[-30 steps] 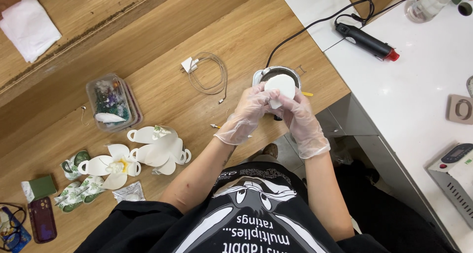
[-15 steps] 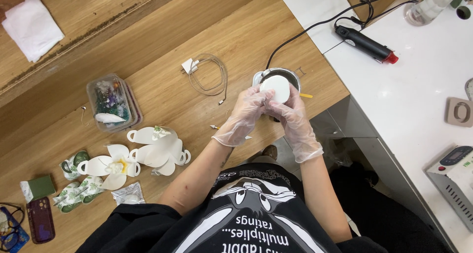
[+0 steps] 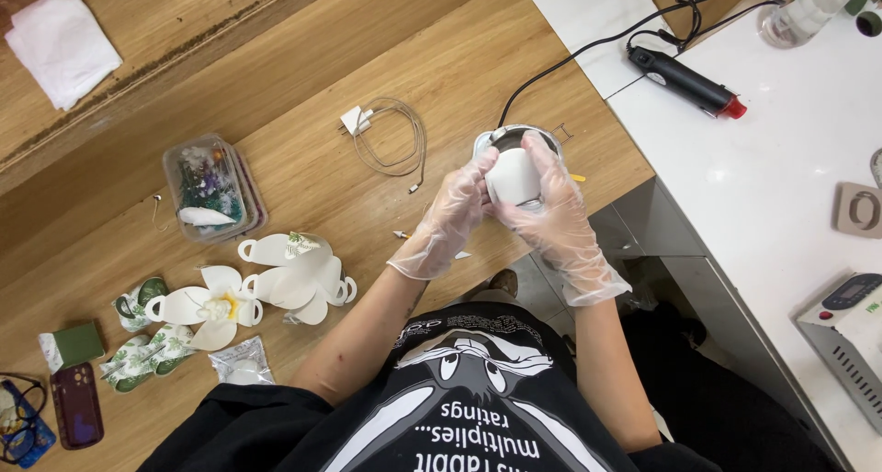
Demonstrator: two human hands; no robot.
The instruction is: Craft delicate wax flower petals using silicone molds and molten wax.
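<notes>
A small white cup (image 3: pixel 513 176) is being gripped by both the gloved left hand (image 3: pixel 452 216) and right hand (image 3: pixel 557 216) over a round metal pot (image 3: pixel 514 141) at the desk (image 3: pixel 303 86) edge, so, in judgement, a glove slip is risking a drop.

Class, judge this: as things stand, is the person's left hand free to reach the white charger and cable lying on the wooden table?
Probably not yet: the left hand, like the right hand, grips the white round piece. The bare wooden table leaves the way to the white charger and cable open.
</notes>
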